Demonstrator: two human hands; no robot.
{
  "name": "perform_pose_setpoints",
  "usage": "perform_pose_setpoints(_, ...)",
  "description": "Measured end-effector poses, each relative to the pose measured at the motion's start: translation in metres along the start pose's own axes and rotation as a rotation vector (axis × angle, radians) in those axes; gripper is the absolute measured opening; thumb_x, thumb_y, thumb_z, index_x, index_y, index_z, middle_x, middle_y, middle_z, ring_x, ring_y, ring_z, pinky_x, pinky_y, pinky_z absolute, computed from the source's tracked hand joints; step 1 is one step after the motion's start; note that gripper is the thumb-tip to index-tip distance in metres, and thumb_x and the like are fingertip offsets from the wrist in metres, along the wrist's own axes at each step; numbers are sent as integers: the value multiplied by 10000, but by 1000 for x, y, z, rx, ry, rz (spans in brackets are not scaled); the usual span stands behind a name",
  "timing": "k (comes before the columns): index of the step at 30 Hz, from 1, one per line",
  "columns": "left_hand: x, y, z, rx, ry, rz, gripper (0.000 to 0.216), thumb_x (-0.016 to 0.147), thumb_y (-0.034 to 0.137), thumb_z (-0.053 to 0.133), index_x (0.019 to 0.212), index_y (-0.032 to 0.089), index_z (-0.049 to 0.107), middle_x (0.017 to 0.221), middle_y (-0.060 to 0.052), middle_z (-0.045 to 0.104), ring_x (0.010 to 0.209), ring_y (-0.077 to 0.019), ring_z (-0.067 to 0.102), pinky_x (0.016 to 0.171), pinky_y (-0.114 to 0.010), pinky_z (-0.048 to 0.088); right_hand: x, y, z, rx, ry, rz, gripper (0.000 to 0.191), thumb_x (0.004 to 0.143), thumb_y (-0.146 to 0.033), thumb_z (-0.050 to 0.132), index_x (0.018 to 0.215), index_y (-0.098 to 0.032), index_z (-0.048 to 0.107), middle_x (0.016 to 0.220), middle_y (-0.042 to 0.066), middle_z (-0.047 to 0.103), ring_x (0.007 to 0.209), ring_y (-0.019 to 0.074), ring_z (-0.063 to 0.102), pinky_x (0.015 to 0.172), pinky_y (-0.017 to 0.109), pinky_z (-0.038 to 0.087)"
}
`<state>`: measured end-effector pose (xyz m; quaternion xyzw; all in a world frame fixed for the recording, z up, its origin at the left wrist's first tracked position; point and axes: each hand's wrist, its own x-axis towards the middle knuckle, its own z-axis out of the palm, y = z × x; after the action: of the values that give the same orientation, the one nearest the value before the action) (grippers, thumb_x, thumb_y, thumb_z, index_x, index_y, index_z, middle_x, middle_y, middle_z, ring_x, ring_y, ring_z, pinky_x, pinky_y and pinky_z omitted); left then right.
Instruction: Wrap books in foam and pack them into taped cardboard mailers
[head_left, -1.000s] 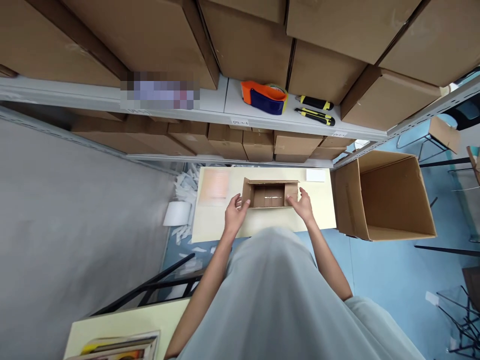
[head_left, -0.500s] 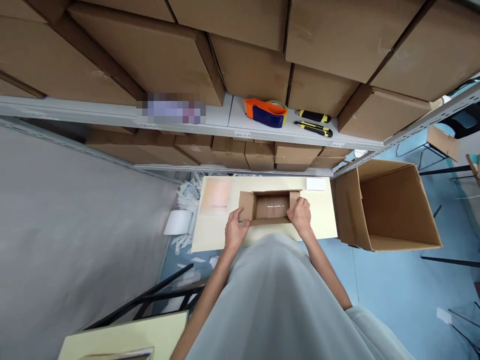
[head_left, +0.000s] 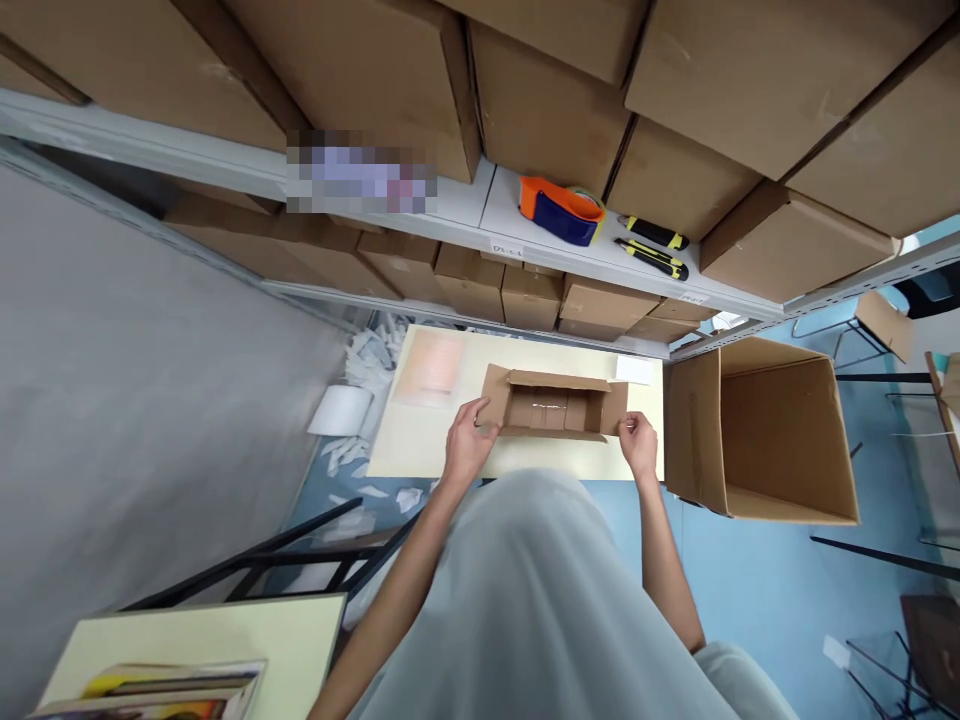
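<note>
A small open cardboard box (head_left: 553,405) stands on a pale yellow table (head_left: 427,450), its flaps spread outward. My left hand (head_left: 468,446) curls round the box's left flap and near-left corner. My right hand (head_left: 640,444) is at the box's right end, its fingers bent against the right flap. The box's inside shows a taped bottom seam and nothing else. My grey clothing hides the table's near edge.
A large open cardboard box (head_left: 757,430) lies on its side right of the table. On the shelf above sit an orange and blue tape dispenser (head_left: 561,210) and two yellow-black utility knives (head_left: 654,246). Stacked cartons fill the shelves. Paper scraps (head_left: 367,365) litter the floor at left.
The box has shifted a little to the right and its side flaps have folded outward. My right hand slid from the box's near right corner out to the right flap.
</note>
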<state>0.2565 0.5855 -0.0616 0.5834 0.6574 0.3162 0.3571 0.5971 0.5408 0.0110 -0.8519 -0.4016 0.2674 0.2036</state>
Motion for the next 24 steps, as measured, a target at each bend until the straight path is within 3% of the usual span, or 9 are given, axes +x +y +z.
perform_pose_setpoints(4, -6, -2, -6, -77, 6, -37, 534, 863, 323, 721, 1386, 230, 659, 1394, -119, 689, 1210, -299, 713, 1024, -466, 640, -5, -8, 3, -40, -23, -1, 295, 894, -397, 529, 1047, -203, 690, 1024, 118, 802, 867, 274, 747, 778, 360, 543)
perform_pose_setpoints(7, -9, -8, -19, -176, 31, -55, 512, 897, 361, 715, 1389, 234, 649, 1379, -120, 682, 1185, -280, 721, 987, -458, 658, -12, -23, 10, -63, 61, -74, 431, 927, -447, 538, 1231, -168, 661, 1259, 195, 749, 1078, 319, 742, 895, 419, 571)
perform_pose_setpoints(10, -10, -19, -40, -239, 86, -74, 488, 934, 430, 711, 1377, 231, 654, 1394, -130, 670, 1211, -280, 712, 990, -457, 659, -21, -50, 18, -70, 164, -244, 496, 974, -478, 534, 1338, -154, 624, 1382, 234, 667, 1237, 350, 684, 1008, 486, 564)
perform_pose_setpoints(14, -6, -43, -73, -254, 146, -128, 467, 957, 462, 690, 1358, 224, 660, 1380, -137, 674, 1217, -282, 707, 991, -456, 658, -39, -107, 39, -28, 127, -472, 423, 1030, -460, 537, 1340, -189, 635, 1335, 188, 684, 1279, 338, 653, 1101, 522, 533)
perform_pose_setpoints(19, 12, -84, -105, -231, 205, -160, 426, 965, 437, 654, 1329, 216, 674, 1369, -146, 680, 1196, -282, 715, 974, -443, 656, -68, -183, 93, 11, -61, -635, 343, 1067, -401, 518, 1318, -212, 657, 1346, 156, 703, 1277, 305, 666, 1115, 462, 537)
perform_pose_setpoints(24, 48, -125, -119, -148, 167, -203, 429, 963, 410, 652, 1333, 197, 684, 1358, -162, 699, 1223, -303, 707, 1028, -464, 621, -79, -228, 184, -6, -350, -605, 380, 1053, -371, 542, 1379, -199, 633, 1396, 146, 696, 1238, 293, 707, 1089, 435, 562)
